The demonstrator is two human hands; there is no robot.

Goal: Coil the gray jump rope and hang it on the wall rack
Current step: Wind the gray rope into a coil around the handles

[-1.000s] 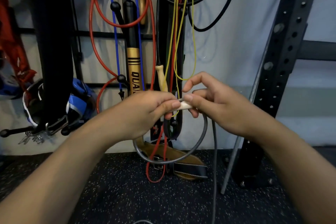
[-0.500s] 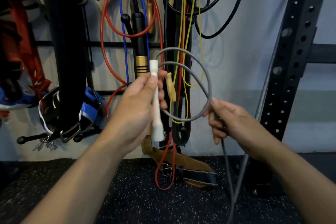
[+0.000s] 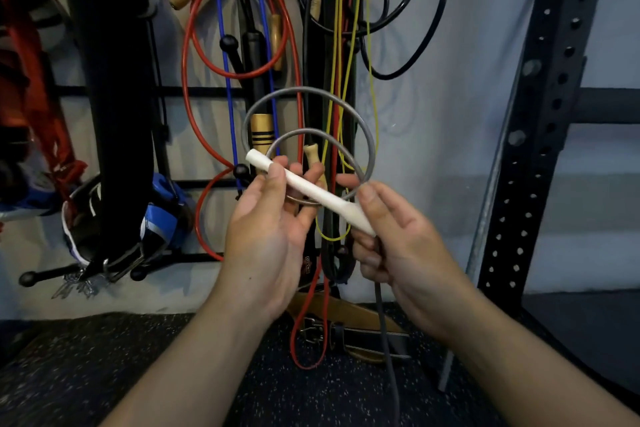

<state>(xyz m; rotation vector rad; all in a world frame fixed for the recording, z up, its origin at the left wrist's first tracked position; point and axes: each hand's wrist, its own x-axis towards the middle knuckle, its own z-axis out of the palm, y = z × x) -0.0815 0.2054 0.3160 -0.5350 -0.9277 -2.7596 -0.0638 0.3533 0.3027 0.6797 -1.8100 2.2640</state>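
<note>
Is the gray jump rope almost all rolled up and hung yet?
Not yet. Done: two loops of the gray rope stand coiled above the hands. In hand: the left hand pinches the white handle and coil, while the right hand grips the loose rope, which trails to the floor. Left: coiling that tail and hanging it on the wall rack.

Gray rubber jump rope cord, center frame, w/ white plastic handle. Upper center: red cord, blue cord, yellow cord, black cord. Gold tube handle w/ black stripes. Bottom: black floor mat w/ white specks.
</note>
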